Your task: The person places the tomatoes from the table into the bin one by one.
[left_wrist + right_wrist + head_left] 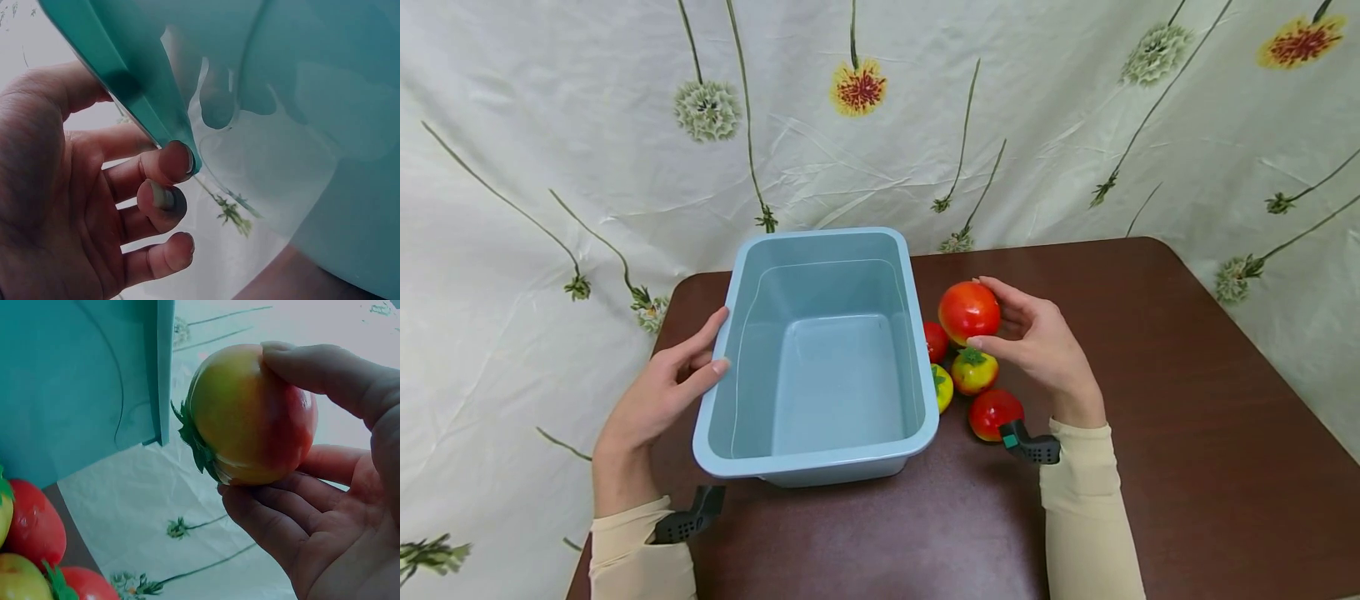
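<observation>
My right hand [1043, 340] holds a red tomato [969, 312] between thumb and fingertips, right of a light blue plastic basin [820, 457]. The right wrist view shows this tomato [250, 419] with a yellow side and a green leafy top facing the basin wall. My left hand [666, 379] grips the basin's left rim, thumb over the edge. Seen from the left wrist, the fingers [165, 162] bend in at the rim [144, 94]. Nothing lies inside the basin, which tilts toward me.
Below the held tomato, several more lie on the dark brown table [1180, 400]: a red and yellow one [973, 375], a yellow one [943, 388] partly behind the basin, and a red one [995, 414] nearer me. A white flowered cloth [1037, 108] hangs behind the table.
</observation>
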Demonstrator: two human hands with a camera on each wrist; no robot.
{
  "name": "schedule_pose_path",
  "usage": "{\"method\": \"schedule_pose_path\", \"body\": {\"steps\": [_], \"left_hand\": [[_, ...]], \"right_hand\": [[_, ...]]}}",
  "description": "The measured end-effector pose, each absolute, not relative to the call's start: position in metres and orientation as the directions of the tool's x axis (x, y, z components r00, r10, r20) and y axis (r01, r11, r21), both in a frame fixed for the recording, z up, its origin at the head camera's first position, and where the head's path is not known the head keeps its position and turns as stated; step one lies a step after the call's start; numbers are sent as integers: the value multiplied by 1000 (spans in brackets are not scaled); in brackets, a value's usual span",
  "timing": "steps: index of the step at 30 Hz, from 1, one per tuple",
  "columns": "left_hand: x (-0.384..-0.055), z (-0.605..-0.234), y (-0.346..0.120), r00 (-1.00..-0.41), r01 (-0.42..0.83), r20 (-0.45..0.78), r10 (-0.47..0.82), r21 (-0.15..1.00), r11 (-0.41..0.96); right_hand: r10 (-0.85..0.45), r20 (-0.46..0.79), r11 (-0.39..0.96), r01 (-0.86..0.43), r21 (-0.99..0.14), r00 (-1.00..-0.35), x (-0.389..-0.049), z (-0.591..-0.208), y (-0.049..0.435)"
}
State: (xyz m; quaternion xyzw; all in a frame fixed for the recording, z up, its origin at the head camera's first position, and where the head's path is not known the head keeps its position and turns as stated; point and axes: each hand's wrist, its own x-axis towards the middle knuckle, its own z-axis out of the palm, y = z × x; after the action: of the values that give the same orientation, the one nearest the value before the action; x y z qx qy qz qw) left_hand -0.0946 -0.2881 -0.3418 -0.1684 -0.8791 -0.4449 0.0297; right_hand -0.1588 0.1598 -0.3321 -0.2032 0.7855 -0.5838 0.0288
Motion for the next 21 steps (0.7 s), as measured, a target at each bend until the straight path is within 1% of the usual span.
{"method": "schedule_pose_path", "body": {"steps": [11, 18, 21], "left_hand": [[-94, -342, -288, -939, 331, 213, 271, 779, 533], [-94, -342, -287, -942, 321, 202, 269, 779, 538], [-94, -342, -287, -943, 318, 200, 268, 780, 538]], "right_hand": [[-366, 284, 213, -377, -901, -886, -143, -316, 148], [-373, 294, 261, -404, -877, -880, -135, -310, 141], [-382, 304, 260, -417, -871, -873, -133, -308, 138]]}}
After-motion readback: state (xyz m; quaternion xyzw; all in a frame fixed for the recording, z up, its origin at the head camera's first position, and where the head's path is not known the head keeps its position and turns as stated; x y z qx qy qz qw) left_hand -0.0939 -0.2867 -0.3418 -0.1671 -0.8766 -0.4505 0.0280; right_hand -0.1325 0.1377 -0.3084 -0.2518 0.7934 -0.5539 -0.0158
